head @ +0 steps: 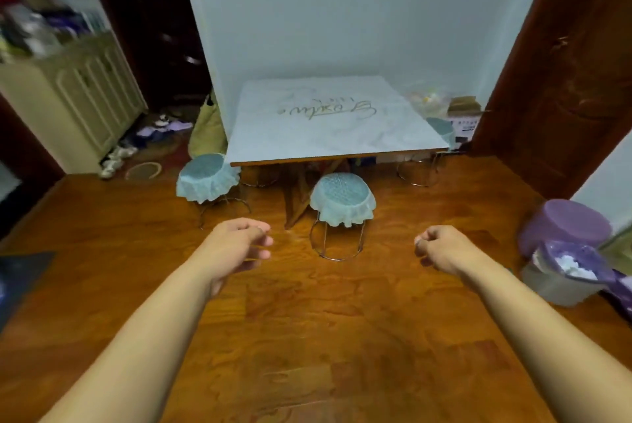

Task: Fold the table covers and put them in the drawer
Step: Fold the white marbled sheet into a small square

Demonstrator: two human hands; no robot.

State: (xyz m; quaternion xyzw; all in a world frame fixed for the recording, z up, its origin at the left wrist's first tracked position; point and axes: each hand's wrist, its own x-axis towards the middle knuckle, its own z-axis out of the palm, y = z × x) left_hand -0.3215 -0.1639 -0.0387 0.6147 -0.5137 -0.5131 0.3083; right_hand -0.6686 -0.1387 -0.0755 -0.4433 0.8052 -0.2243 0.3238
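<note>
Far left stands a cream cabinet [78,104] with clutter piled on top and shoes on the floor at its foot; I cannot tell whether the drawer I need is there. Next comes the left stool cover [207,178], pale blue and frilled, draped over a wire-legged stool beside the surface's left corner. My left hand [239,246] hangs out over the wooden floor [307,337], its grip loosely curled and holding nothing, reaching ahead because I judge I am only now approaching the covers. Between my hands sits the middle stool cover [343,200], the nearest, just in front of the surface. Beyond it the pale table cover [328,121] lies flat across the square surface, gold lettering on it, pushed against the blue wall; nothing is folded yet. My right hand [441,248] mirrors the left, fingers curled in more tightly, grip empty. A third covered stool [441,128] peeks out by the right edge, near a cardboard box [463,114]. Far right are a purple lidded bin [567,224] and a dark wooden door frame [564,63].
</note>
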